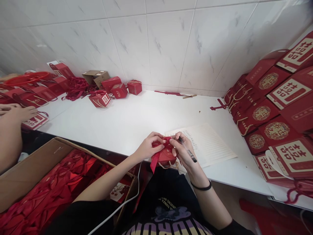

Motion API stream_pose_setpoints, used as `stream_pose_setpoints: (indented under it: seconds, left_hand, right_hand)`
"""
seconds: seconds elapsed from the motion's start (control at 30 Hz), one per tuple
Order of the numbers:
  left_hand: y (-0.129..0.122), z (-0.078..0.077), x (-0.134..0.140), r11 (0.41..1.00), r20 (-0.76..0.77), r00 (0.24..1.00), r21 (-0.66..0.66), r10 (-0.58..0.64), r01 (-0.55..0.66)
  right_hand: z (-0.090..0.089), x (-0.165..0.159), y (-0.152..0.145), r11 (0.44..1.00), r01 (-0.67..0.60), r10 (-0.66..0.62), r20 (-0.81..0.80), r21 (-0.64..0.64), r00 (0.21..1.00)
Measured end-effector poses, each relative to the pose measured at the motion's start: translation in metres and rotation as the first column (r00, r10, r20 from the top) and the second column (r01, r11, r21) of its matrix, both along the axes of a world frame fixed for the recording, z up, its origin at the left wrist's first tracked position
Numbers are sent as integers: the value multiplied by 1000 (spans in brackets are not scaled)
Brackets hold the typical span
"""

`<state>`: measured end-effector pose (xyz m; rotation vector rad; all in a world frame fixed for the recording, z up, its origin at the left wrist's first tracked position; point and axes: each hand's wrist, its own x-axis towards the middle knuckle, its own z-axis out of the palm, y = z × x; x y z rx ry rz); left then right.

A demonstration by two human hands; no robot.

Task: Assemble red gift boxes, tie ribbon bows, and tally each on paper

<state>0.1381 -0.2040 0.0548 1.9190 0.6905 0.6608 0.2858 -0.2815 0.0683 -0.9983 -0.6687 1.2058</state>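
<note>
At the front edge of the white table, a small red gift box (pixel 166 158) with a twisted cord handle sits between my two hands. My left hand (pixel 151 145) is closed, its fingertips pinching a red ribbon (pixel 154 160) at the top of the box; one tail of it hangs down the left side. From the other side my right hand (pixel 183 148) pinches the ribbon too, and a dark pen (pixel 187 149) is tucked in that hand, pointing back toward the wrist. My fingers partly hide the knot area.
Lined paper (pixel 210 143) with handwriting lies right of my hands. Stacked red gift boxes (pixel 265 111) fill the right side. An open carton (pixel 31 160) of red boxes stands at lower left. Another person's hand (pixel 23 113) works at far left. A white cable (pixel 122 204) crosses my lap.
</note>
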Motion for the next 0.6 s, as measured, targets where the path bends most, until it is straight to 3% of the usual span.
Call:
stream_pose_setpoints:
  seconds: [0.2,0.33,0.5,0.6]
  left_hand:
    - [-1,3,0,1000,-40,999,-16,3,-3]
    - [-1,3,-1,1000,-43,999,-21,6,-7]
    - [0,3,1,1000,-48,999,-23,2,-4]
    - [1,5,1,1000,-52,999,-6,0,0]
  right_hand:
    - [-4,9,0,993,107,-112,167,43,979]
    - [-11,21,-7,971,218,-239,404,99,883]
    - [-12,25,-16,987,86,-148,566,135,811]
    - [-10,23,-13,985,96,-168,636,147,753]
